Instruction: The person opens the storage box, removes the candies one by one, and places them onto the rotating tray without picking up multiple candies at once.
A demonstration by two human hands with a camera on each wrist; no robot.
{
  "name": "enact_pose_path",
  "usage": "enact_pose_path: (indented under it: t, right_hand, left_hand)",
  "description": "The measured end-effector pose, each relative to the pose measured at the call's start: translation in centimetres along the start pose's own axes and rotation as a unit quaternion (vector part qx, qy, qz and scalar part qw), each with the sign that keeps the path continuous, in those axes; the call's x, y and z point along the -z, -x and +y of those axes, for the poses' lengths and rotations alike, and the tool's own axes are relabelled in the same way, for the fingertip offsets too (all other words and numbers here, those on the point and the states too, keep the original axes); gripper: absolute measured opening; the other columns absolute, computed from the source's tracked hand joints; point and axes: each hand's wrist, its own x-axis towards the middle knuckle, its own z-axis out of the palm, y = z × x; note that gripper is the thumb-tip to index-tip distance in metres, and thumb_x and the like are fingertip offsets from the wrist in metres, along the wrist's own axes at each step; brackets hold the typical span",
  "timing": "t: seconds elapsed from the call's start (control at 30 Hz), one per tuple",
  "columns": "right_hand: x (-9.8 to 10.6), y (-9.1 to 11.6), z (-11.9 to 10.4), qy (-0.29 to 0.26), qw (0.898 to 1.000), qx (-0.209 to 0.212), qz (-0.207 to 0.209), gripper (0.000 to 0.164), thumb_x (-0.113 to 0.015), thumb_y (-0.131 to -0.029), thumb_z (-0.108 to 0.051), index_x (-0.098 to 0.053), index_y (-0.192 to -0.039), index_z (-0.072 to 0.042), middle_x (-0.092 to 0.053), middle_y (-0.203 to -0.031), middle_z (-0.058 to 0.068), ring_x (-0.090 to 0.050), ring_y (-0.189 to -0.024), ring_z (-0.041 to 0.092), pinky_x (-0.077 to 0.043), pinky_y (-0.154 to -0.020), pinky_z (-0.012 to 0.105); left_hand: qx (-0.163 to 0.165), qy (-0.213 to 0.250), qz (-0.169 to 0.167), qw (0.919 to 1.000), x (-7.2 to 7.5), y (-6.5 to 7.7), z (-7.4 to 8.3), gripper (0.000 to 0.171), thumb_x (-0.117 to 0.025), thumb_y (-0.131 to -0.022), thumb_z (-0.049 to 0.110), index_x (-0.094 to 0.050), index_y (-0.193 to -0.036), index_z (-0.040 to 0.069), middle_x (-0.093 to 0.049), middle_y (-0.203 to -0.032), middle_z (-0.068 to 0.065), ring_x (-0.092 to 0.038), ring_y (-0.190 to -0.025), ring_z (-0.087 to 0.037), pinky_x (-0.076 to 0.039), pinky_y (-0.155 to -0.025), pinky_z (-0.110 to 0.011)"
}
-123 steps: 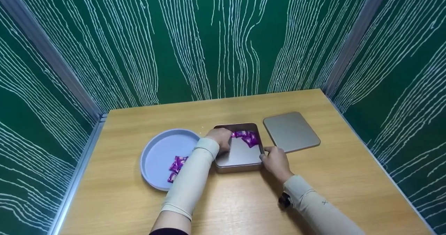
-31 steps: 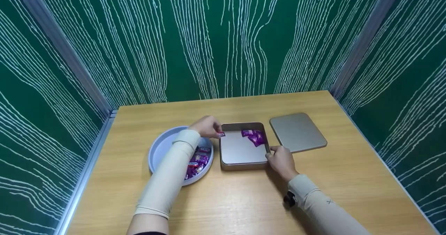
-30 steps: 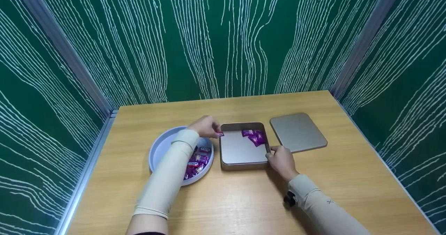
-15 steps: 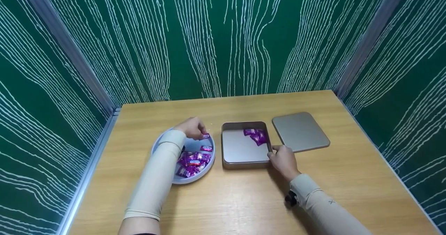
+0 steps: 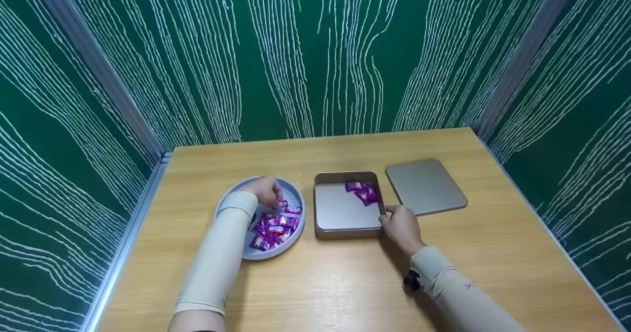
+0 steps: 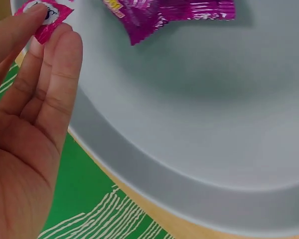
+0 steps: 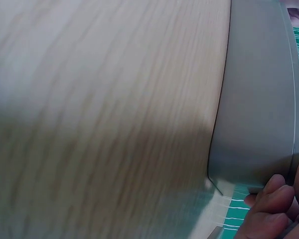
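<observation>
My left hand [image 5: 266, 191] hovers above the back of the round pale blue tray [image 5: 220, 205], pinching a small wrapped candy [image 5: 282, 204] between thumb and fingers. In the left wrist view, the held candy [image 6: 49, 22] shows a pink wrapper with pale lettering. Several purple-wrapped candies [image 5: 273, 231] lie heaped toward the tray's front right. To the right stands a square metal tin [image 5: 340, 216], open-topped, with a few purple candies [image 5: 365, 193] in its back right corner. My right hand [image 5: 402, 228] grips the tin's right wall near the front corner; its fingers [image 7: 274, 196] touch that corner.
The tin's flat square lid [image 5: 426, 186] lies on the wooden table [image 5: 315, 282], right of the tin. Green panels [image 5: 276, 61] with white wavy lines enclose the table at the back and sides.
Earlier my left hand was inside the tin, then at its left edge with a candy. It has since carried that candy left and lowered it over the tray. My right hand keeps its grip.
</observation>
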Motion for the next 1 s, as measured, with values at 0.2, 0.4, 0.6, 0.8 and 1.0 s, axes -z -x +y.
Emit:
enact_pose_path:
  t: [0.2, 0.4, 0.6, 0.8, 1.0]
  right_hand:
    - [0.0, 0.0, 0.0, -0.004, 1.0, 0.003, -0.001, 0.037, -0.067, -0.089, -0.006, -0.077, -0.121, 0.01, -0.073, -0.079, 0.015, -0.051, -0.063, 0.021, -0.04, -0.056, 0.032]
    - [0.0, 0.0, 0.0, -0.011, 1.0, 0.001, -0.004, 0.037, -0.068, -0.089, -0.006, -0.077, -0.121, 0.009, -0.065, -0.069, 0.008, -0.047, -0.06, 0.018, -0.038, -0.054, 0.031]
    - [0.1, 0.0, 0.1, -0.017, 1.0, -0.002, -0.007, 0.037, -0.068, -0.088, -0.006, -0.078, -0.121, 0.007, -0.054, -0.061, 0.0, -0.042, -0.055, 0.015, -0.035, -0.053, 0.029]
    - [0.1, 0.0, 0.1, -0.016, 1.0, 0.002, -0.01, 0.035, -0.068, -0.089, -0.006, -0.079, -0.12, 0.007, -0.052, -0.061, -0.001, -0.042, -0.055, 0.015, -0.036, -0.053, 0.03]
    - [0.0, 0.1, 0.0, 0.005, 1.0, 0.016, 0.003, 0.033, -0.07, -0.091, -0.007, -0.078, -0.117, 0.01, -0.077, -0.086, 0.021, -0.057, -0.067, 0.025, -0.045, -0.058, 0.035]
  left_hand:
    - [0.007, -0.01, -0.003, 0.9999, -0.5, -0.1, -0.6, 0.013, -0.078, -0.089, -0.003, -0.082, -0.093, 0.008, -0.079, -0.089, -0.006, -0.068, -0.078, -0.018, -0.06, -0.071, -0.029]
    - [0.006, -0.012, -0.01, 0.9999, -0.9, 0.4, -0.6, 0.015, -0.077, -0.087, -0.004, -0.083, -0.097, 0.006, -0.078, -0.089, -0.006, -0.065, -0.076, -0.017, -0.057, -0.068, -0.027]
    - [-0.004, -0.014, -0.008, 0.9999, -1.1, 0.6, -0.5, 0.018, -0.074, -0.087, -0.007, -0.083, -0.099, 0.003, -0.074, -0.084, -0.003, -0.061, -0.073, -0.015, -0.053, -0.063, -0.024]
    - [-0.01, -0.02, 0.0, 0.9998, -1.3, 0.6, -0.5, 0.02, -0.075, -0.087, -0.006, -0.084, -0.101, 0.005, -0.078, -0.09, -0.005, -0.064, -0.078, -0.016, -0.055, -0.066, -0.024]
    - [-0.045, -0.052, 0.018, 0.9975, -1.4, -0.1, -0.9, 0.014, -0.081, -0.085, 0.0, -0.085, -0.097, 0.005, -0.082, -0.092, -0.008, -0.065, -0.078, -0.015, -0.055, -0.072, -0.024]
